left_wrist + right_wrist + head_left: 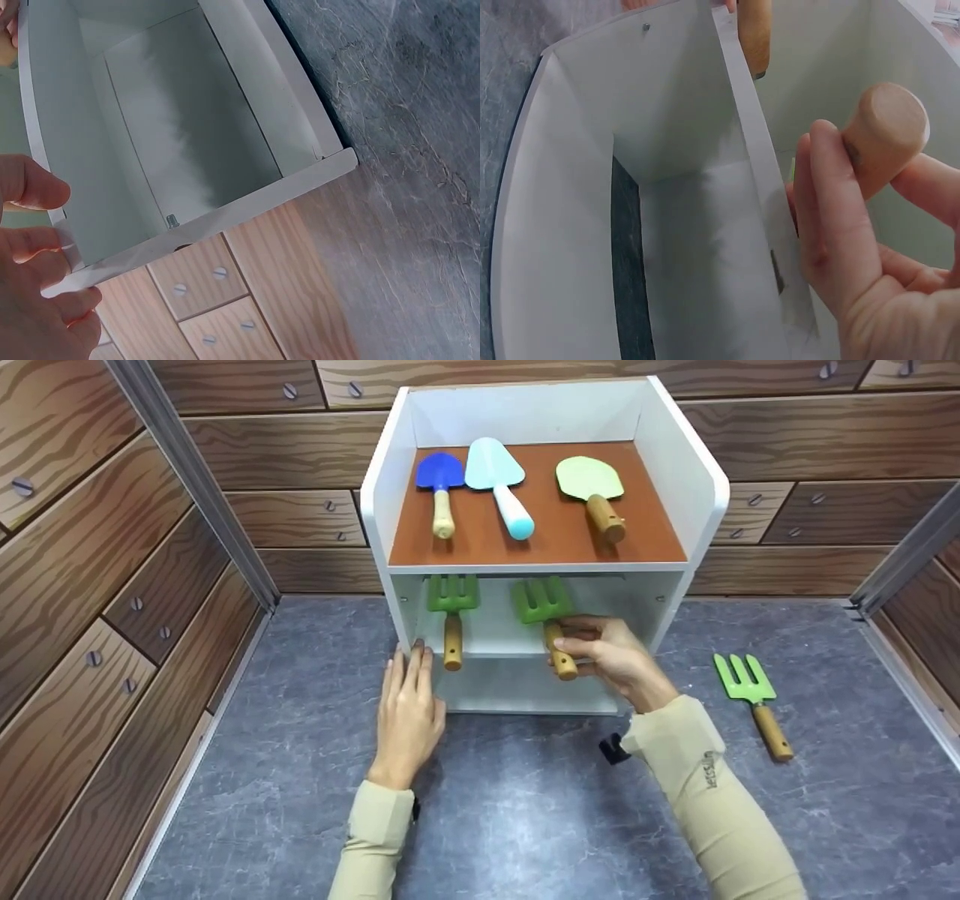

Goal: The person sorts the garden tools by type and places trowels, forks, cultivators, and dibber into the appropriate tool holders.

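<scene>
My right hand [619, 660] pinches the wooden handle of a green hand fork [543, 600] between thumb and fingers. Its tines point into the middle compartment of a white shelf unit [525, 568]. In the right wrist view the handle's rounded end [896, 120] sticks up between the fingers. A second green hand fork [453, 634] lies to the left in that compartment, handle jutting out over the shelf edge. My left hand [409, 720] touches the unit's lower left front edge with extended fingers; the left wrist view shows them at the side panel [202, 229].
On the brown top shelf lie a blue trowel [441, 472], a light-blue trowel [493, 465] and a pale green trowel [589, 478]. Another green hand fork [750, 682] lies on the grey floor to the right. Wood-patterned walls [810, 442] stand behind and at the sides.
</scene>
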A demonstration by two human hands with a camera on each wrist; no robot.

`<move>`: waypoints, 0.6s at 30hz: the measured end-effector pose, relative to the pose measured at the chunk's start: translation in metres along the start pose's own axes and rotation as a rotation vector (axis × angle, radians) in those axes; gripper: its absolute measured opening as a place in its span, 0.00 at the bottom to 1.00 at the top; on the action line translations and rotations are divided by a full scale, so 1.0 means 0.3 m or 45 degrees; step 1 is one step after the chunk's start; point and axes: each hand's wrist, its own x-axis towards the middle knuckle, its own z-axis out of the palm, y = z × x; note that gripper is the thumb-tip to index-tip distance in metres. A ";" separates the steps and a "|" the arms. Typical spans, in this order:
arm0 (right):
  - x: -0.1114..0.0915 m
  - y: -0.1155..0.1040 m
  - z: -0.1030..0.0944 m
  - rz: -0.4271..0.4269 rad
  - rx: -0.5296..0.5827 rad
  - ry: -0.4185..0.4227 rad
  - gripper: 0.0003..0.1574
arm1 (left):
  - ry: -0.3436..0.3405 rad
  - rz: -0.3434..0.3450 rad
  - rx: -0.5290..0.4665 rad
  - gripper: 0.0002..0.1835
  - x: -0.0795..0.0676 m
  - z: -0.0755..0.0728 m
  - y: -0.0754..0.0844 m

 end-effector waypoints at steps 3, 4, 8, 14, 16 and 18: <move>0.015 -0.012 0.015 0.021 -0.013 0.023 0.35 | -0.003 0.002 0.002 0.34 0.001 -0.001 0.002; 0.021 -0.016 0.021 0.029 -0.016 0.035 0.34 | -0.004 0.002 0.002 0.34 0.002 -0.001 0.002; 0.043 -0.029 0.047 0.051 -0.052 0.084 0.32 | -0.013 0.000 0.001 0.34 0.001 -0.002 0.003; 0.071 -0.044 0.076 0.073 -0.187 0.153 0.29 | -0.006 0.002 0.004 0.35 0.000 -0.002 0.002; 0.078 -0.048 0.085 0.078 -0.241 0.172 0.27 | -0.003 0.003 0.001 0.35 0.001 -0.003 0.002; 0.084 -0.053 0.093 0.072 -0.316 0.189 0.26 | -0.001 0.003 -0.002 0.35 0.002 -0.003 0.001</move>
